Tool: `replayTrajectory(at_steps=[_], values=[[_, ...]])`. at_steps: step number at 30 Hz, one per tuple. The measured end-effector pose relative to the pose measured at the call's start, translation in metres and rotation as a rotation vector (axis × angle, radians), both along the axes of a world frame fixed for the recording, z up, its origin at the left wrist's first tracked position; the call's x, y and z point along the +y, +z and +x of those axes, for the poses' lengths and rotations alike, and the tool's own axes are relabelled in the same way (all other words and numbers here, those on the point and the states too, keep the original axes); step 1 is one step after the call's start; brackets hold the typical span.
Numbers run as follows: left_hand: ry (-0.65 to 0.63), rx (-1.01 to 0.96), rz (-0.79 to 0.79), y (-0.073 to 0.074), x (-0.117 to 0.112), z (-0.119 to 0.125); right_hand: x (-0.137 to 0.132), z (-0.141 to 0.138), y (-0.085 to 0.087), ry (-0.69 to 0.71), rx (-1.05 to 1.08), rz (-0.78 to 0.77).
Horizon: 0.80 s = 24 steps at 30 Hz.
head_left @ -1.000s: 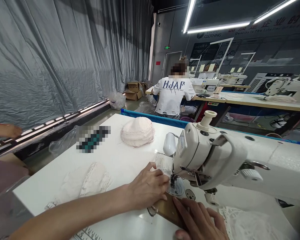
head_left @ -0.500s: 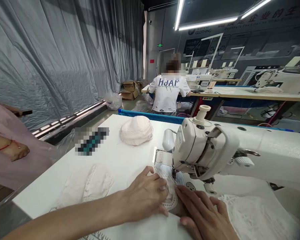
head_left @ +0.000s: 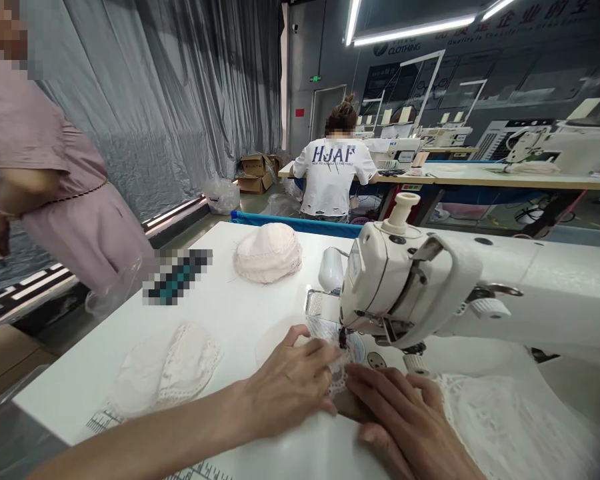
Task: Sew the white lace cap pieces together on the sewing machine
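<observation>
A piece of white lace fabric (head_left: 338, 381) lies under the needle and presser foot of a white sewing machine (head_left: 405, 287). My left hand (head_left: 295, 380) is closed over the lace, its bent fingers gripping it just left of the needle. To the right of the lace, my right hand (head_left: 405, 413) lies flat, fingers stretched forward and their tips touching its edge, thumb apart. More white lace cloth (head_left: 510, 427) is heaped beside my right wrist. Beyond my left forearm are pale lace-edged cup pieces (head_left: 187, 363), and a pile of similar pale cups (head_left: 269, 253) sits farther back.
A blurred dark and teal object (head_left: 177, 277) lies on the white table (head_left: 230, 313) at left. Ruler markings (head_left: 103, 421) show near the front left. A person in pink (head_left: 80, 193) stands at left; a person in a white shirt (head_left: 333, 177) sits ahead at another table.
My view has shifted slightly, and the lace has moved a little farther under the needle with my hands on it. The person in pink now shows more fully, in a different pose.
</observation>
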State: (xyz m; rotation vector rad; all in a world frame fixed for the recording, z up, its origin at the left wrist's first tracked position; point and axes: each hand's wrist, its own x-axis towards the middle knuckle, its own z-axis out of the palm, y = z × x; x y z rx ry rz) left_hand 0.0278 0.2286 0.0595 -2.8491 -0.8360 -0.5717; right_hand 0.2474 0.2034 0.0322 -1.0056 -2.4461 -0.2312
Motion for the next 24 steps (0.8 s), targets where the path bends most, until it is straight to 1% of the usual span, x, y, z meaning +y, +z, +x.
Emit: replayTrajectory(at_steps=[2, 4, 8, 11, 14, 17, 21, 24], values=[[-0.041, -0.011, -0.019, -0.0029, -0.0021, -0.0013, -0.0025, -0.0012, 0.0044, 0.064, 0.034, -0.077], [-0.049, -0.016, -0.041, -0.0055, -0.0031, -0.0019, -0.0033, -0.0013, 0.0058, 0.1, 0.046, -0.11], [-0.035, -0.028, -0.021, -0.0084, -0.0037, -0.0012, -0.002, -0.0015, 0.0021, 0.08, 0.069, -0.104], [-0.051, -0.042, -0.021, -0.0082, -0.0033, -0.0008, -0.0021, -0.0025, 0.0008, 0.075, 0.055, -0.11], [-0.06, -0.073, -0.043, -0.0065, -0.0027, 0.0002, -0.0028, -0.0027, 0.0013, 0.099, 0.049, -0.073], [-0.028, -0.063, -0.073, -0.0042, -0.0034, 0.0021, -0.0024, -0.0022, 0.0011, 0.133, 0.027, -0.012], [-0.018, -0.009, -0.09, -0.0012, -0.0037, 0.0044, -0.0002, -0.0021, 0.0025, 0.124, 0.001, 0.041], [-0.021, 0.006, -0.073, 0.0002, 0.0007, 0.0063, 0.0029, -0.0012, 0.0052, 0.084, -0.056, 0.075]])
